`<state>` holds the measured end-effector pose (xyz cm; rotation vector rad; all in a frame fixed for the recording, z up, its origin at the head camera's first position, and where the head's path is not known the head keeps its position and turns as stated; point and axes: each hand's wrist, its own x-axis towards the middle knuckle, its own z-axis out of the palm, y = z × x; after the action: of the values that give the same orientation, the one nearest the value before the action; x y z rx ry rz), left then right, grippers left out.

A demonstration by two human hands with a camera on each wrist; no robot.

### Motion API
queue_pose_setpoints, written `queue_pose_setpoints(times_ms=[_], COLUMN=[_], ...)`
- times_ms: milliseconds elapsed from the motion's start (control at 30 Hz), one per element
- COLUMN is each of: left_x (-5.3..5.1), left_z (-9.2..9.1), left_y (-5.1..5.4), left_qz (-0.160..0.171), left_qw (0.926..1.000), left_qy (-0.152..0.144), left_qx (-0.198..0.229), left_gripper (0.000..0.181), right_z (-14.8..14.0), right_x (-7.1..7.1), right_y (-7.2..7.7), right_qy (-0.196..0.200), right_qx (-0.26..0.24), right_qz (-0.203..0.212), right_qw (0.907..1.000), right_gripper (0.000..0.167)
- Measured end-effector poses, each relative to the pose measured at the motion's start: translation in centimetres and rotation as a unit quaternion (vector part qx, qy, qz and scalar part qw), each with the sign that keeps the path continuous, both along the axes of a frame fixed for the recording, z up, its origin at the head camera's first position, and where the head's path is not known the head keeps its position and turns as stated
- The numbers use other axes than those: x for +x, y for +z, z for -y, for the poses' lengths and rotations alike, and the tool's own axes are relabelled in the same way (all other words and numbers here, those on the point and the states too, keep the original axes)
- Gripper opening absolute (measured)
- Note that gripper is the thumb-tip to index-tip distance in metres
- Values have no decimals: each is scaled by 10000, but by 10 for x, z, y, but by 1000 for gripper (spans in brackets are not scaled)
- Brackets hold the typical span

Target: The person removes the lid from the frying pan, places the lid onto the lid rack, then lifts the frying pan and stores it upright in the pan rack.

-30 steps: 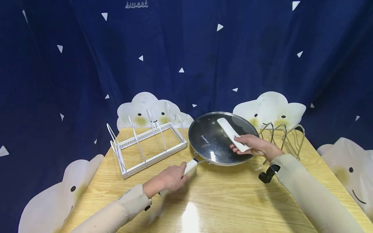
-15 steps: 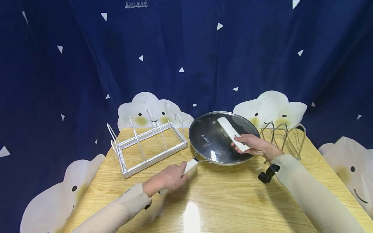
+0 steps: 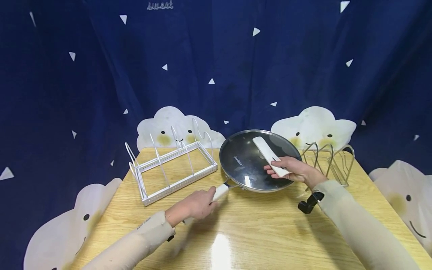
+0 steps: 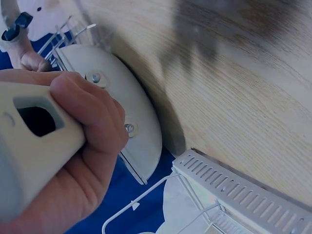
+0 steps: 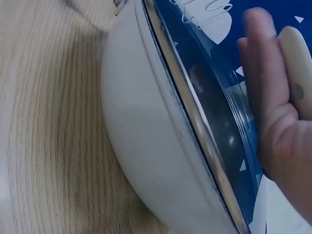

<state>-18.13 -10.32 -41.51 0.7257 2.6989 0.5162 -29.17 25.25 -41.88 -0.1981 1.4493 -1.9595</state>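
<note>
A white wok (image 4: 139, 105) with a long white handle (image 3: 221, 192) sits on the table, its pale curved wall showing in both wrist views. On it lies a dark glass lid (image 3: 236, 170) with a steel rim and a flat, upright white handle (image 3: 264, 150). My left hand (image 3: 199, 204) grips the wok's handle, fingers curled round it in the left wrist view. With the thumb on one side and the fingers on the other, my right hand (image 3: 297, 169) holds the near end of the lid's handle. Its fingers look fairly straight in the right wrist view.
To the left of the wok stands a white wire rack (image 3: 179, 184) with upright dividers. A metal wire rack (image 3: 349, 165) is behind my right wrist, close to the wok's right side. The wooden table (image 3: 263, 232) meets a dark blue curtain (image 3: 216, 48) at the back.
My right hand's fingers reach a little further out past the lid's handle than before. The left hand, the wok and the lid stay in place.
</note>
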Motion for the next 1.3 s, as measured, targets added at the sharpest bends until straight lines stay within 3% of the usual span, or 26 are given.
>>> queue_pose_setpoints(times_ms=[367, 700, 1067, 1300], left_x=[2, 2, 2, 0], left_z=[-2, -3, -2, 0], left_y=[-1, 2, 1, 1], left_qz=[-50, -121, -5, -81], left_qw=[9997, 9994, 9998, 9998], left_qy=[25, 86, 120, 71], left_qx=[-236, -317, -156, -188], left_gripper=[23, 22, 23, 23], right_z=[4, 4, 4, 0], right_x=[3, 5, 8, 12], right_y=[-2, 5, 1, 8], right_qy=[-113, -224, -256, -319], right_qx=[344, 374, 258, 162], right_qz=[-512, -591, -720, -802], right_qw=[9980, 9973, 9967, 9961], right_gripper=[11, 13, 12, 12])
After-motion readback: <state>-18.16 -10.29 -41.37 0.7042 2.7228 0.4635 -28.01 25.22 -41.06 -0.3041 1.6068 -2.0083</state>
